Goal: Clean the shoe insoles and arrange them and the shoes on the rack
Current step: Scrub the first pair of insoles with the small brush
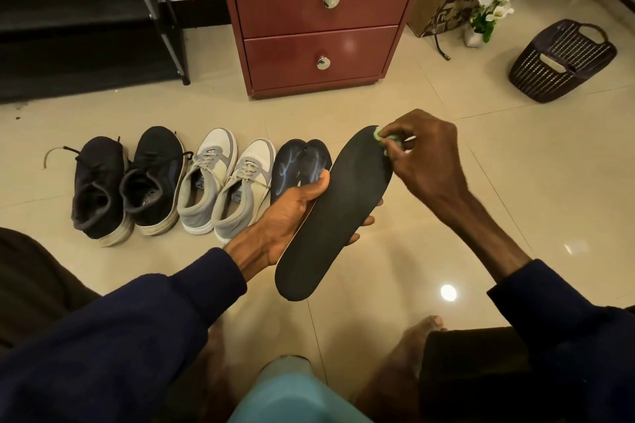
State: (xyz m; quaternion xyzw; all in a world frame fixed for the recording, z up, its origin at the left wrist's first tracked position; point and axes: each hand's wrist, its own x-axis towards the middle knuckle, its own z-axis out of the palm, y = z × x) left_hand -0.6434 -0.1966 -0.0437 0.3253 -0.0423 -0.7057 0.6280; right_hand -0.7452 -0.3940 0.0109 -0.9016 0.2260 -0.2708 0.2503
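Insole cleaning in progress, with the cloth at the toe end.

The left hand (292, 213) grips a black insole (336, 216) at mid-length, thumb over its edge, above the floor (481, 216). The right hand (426, 154) pinches a small green cloth (379, 134) against the toe end. Beyond, three pairs stand in a row on the floor: black sneakers (127, 182), grey-white sneakers (223, 182) and dark shoes (295, 161). Judged status — early: no shoe is on the rack (86, 17), so arranging remains.

Matt black insole (335, 213); glossy tile floor (515, 165).
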